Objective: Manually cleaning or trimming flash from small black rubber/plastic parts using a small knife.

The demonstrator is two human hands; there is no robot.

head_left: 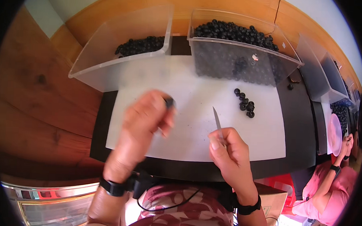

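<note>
My left hand (146,119) is blurred above the white sheet (196,138), its fingertips pinching a small black round part (170,102). Lower right of it, my right hand (228,149) grips a slim pair of metal tweezers (217,123) whose tip points up and away from me. A small cluster of black round parts (246,104) lies on the sheet to the upper right of the tweezers, apart from both hands.
Two clear plastic bins stand at the back: the left bin (110,63) holds few black parts, the right bin (243,65) is heaped with them. More bins (324,79) sit at the right. Another person's pink sleeve (339,192) is at the right edge.
</note>
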